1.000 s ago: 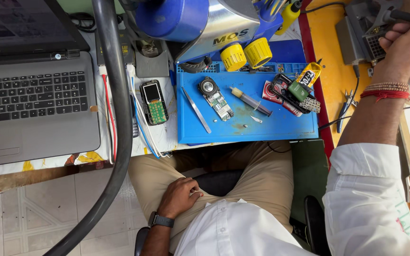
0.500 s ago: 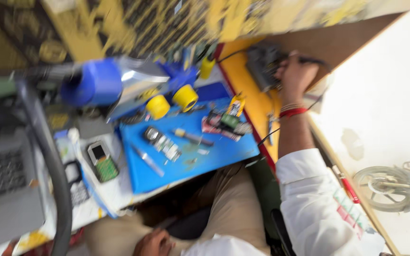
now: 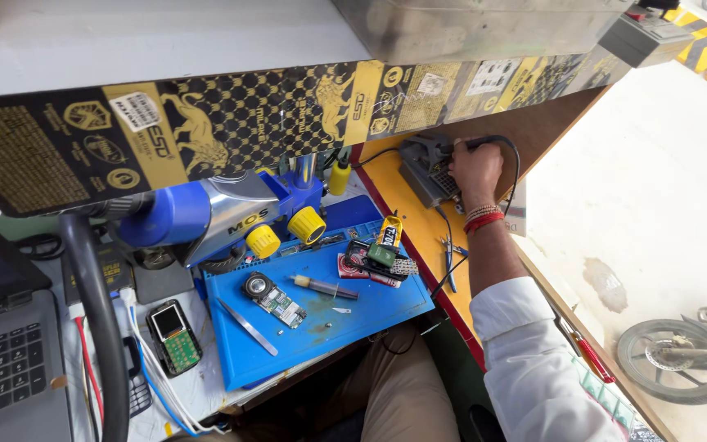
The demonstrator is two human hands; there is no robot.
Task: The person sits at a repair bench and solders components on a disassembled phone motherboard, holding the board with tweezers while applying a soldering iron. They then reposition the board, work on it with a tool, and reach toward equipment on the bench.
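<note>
Looking down, head view:
Right hand: the right hand (image 3: 475, 170) is up on a grey box machine (image 3: 427, 170) at the far right of the desk (image 3: 407, 225). Its fingers are curled on the front of the box, and it seems to grip a black cable (image 3: 507, 155) that loops over it. Red and white bangles (image 3: 482, 218) sit on the wrist.
Left hand: out of the picture, so I cannot tell if it is open or closed.
Grey box machine: it stands on the orange part of the desk, under the black and gold shelf edge (image 3: 206, 123).
Blue mat (image 3: 321, 327): it lies well apart from the right hand, to its left. On it are a small circuit board (image 3: 272, 297), a syringe (image 3: 325, 286), tweezers (image 3: 247, 326) and a yellow glue tube (image 3: 390, 232).
Microscope (image 3: 214, 217): blue and silver, with yellow knobs, just behind the mat.
Small phone (image 3: 173, 336): opened up, left of the mat.
Laptop (image 3: 6, 368): at the far left edge.
</note>
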